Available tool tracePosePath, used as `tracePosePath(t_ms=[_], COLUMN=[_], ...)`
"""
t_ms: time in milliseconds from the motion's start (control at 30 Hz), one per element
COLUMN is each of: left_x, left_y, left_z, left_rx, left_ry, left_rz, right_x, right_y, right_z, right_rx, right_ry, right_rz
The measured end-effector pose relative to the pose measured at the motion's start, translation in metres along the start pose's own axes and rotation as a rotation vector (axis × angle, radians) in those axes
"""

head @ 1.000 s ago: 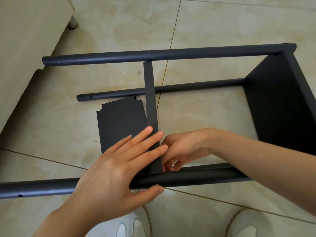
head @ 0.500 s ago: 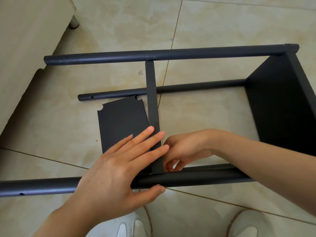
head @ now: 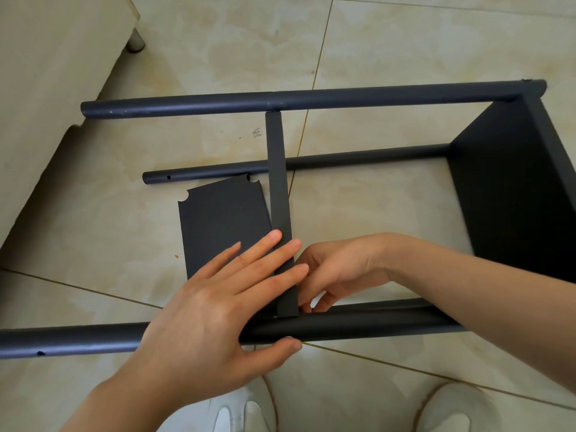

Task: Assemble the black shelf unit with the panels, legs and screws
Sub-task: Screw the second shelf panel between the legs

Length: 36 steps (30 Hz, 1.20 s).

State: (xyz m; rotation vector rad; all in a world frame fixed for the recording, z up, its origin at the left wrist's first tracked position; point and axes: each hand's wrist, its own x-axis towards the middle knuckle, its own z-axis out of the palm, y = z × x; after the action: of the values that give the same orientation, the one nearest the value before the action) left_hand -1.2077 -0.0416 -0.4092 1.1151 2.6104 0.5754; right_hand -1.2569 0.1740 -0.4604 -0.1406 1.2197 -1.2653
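Matte black edge-on panel [head: 278, 188] between tubular legs [head: 280, 100], left hand [head: 212, 316] flat on it, right hand [head: 336, 269] curled, grasp unclear

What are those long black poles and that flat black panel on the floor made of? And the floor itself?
The poles look like metal tube, coated matt black: round, drilled holes, soft sheen, pale chips. The flat panel seems thin coated board or sheet metal; I cannot tell which. The floor looks like glossy beige ceramic tile with thin joints.

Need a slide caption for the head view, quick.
Left hand spans the upright panel and near leg; right hand curls fingers at the joint.
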Motion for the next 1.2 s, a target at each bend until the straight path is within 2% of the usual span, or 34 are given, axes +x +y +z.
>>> tracePosePath(t_ms=[367,800,933,1200], left_x=[0.001,0.001,0.001,0.0], left_y=[0.0,0.0,0.0,0.0], left_z=[0.001,0.002,0.002,0.002], left_rx=[-0.005,-0.005,-0.01,0.003], left_ry=[0.009,0.015,0.018,0.017], left_rz=[0.0,0.004,0.003,0.002], right_x=[0.006,0.013,0.009,0.005], right_y=[0.005,0.002,0.003,0.004], right_z=[0.0,0.005,0.005,0.002], right_rx=[0.07,0.072,0.038,0.121], right_ry=[-0.043,-0.001,0.039,0.006], right_rz=[0.026,0.116,0.086,0.042])
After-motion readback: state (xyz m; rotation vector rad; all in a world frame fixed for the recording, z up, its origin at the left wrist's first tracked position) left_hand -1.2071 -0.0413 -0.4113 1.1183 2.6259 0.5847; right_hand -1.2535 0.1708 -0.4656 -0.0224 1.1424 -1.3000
